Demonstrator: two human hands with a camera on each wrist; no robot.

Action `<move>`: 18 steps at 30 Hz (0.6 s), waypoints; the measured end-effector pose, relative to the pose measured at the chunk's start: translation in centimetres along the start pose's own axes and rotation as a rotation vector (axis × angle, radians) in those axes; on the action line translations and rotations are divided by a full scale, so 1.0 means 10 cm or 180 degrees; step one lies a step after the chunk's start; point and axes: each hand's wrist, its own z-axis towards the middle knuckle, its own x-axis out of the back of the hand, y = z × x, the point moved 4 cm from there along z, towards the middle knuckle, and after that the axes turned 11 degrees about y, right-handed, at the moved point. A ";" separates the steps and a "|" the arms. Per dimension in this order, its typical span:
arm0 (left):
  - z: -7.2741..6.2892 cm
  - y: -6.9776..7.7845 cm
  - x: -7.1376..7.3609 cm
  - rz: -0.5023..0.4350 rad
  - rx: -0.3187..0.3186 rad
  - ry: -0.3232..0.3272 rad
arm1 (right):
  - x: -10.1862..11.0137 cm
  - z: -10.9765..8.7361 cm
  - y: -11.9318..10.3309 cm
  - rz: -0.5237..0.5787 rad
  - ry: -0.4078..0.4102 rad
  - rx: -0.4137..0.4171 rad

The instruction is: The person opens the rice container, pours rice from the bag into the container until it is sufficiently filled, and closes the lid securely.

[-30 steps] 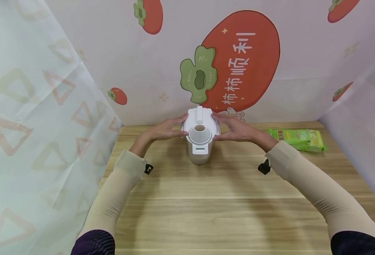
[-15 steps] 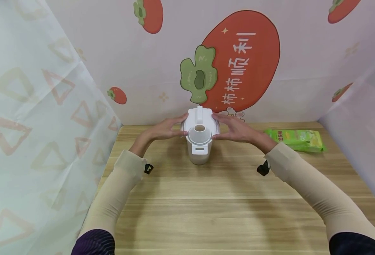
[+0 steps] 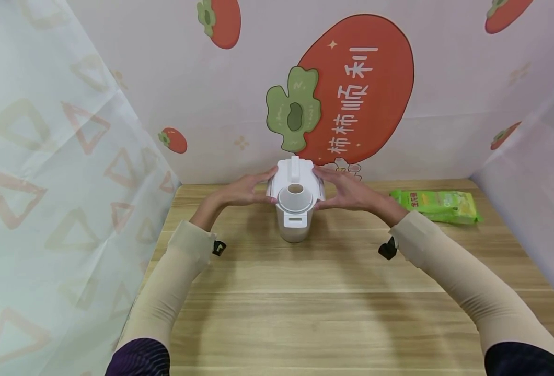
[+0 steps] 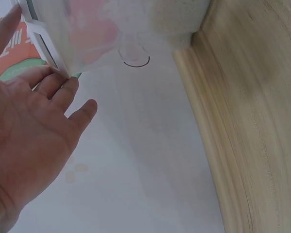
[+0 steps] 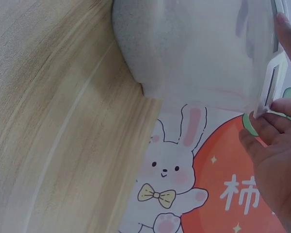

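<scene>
A storage container [image 3: 293, 234] with a translucent body and a white lid [image 3: 284, 172] stands upright on the table by the back wall. Its lid carries a raised bar and a round spout [image 3: 295, 197] with a hole. My left hand [image 3: 245, 191] grips the lid's left edge, thumb toward the front and fingers toward the back. On the opposite edge my right hand [image 3: 350, 192] does the same. Both wrist views show fingertips against white side latches, the left latch [image 4: 41, 41] and the right latch [image 5: 271, 82]. Something greyish shows low inside the body.
A green and yellow packet [image 3: 439, 206] lies at the back right of the wooden table [image 3: 305, 313]. Printed cloth walls [image 3: 230, 115] enclose the back and both sides. The container stands close to the back wall.
Both thumbs have shifted slightly toward the front along the lid edges. The container and the packet stay where they were.
</scene>
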 end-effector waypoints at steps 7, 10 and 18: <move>0.04 -0.01 -0.01 0.0047 -0.0222 0.0010 | -0.01 0.00 0.02 -0.0017 0.0054 0.0015; 0.06 -0.01 -0.01 0.0080 -0.0218 0.0056 | -0.01 -0.01 0.03 -0.0004 0.0078 0.0036; 0.06 0.00 0.01 0.0082 -0.0132 0.0130 | 0.00 0.00 0.01 -0.0008 0.0105 0.0065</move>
